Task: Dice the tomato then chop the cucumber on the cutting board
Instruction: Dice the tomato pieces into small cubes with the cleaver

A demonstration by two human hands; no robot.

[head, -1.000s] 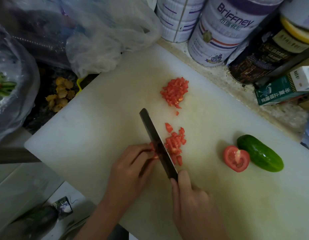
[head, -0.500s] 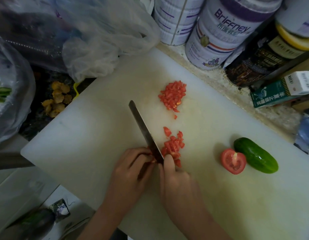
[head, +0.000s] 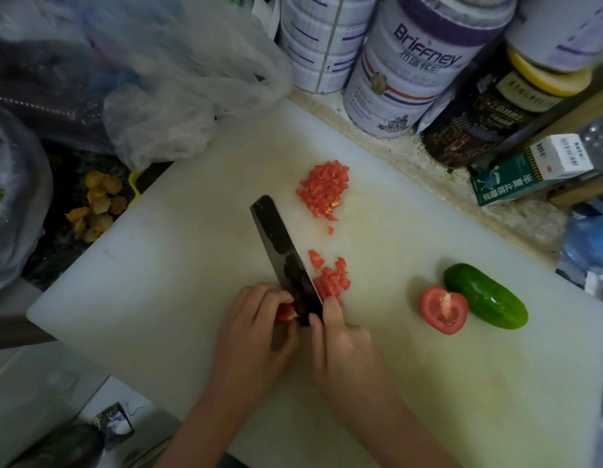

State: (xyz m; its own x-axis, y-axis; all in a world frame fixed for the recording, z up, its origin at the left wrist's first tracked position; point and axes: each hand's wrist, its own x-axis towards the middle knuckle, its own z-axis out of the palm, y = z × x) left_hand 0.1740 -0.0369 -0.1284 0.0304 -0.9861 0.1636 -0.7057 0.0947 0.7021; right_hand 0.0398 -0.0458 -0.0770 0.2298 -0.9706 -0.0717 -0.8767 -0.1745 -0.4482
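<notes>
Since a second ago the knife (head: 283, 255) has slid forward, its tip now level with the far heap, and my right hand (head: 344, 352) has crept up onto the blade.

One white cutting board (head: 158, 282) fills most of the view. Its far edge runs from 11 to 3 o'clock, tight against a plastic bag (head: 178, 89) at 11 and near the Briffney tin (head: 411, 72) at 1. Its left corner ends at 9. Bare board lies open from 8 to 10 o'clock and again, wider, at 4 to 5.

My left hand (head: 253, 336) sits at 6, fingers curled, pinching a tomato piece (head: 286, 314) against the blade's left face. My right hand, just beside it, grips the knife where blade meets handle, the forefinger laid along the blade's right side; the handle itself is hidden. The one knife points to 11 o'clock.

One whole cucumber (head: 486, 297) lies at 3 o'clock, touching one tomato half (head: 443, 310), cut face up, on its 8 o'clock side.

Two heaps of diced tomato: the far heap (head: 322, 189) at 12, the near heap (head: 330, 278) touching the blade's right side. One stray cube lies between them.
</notes>
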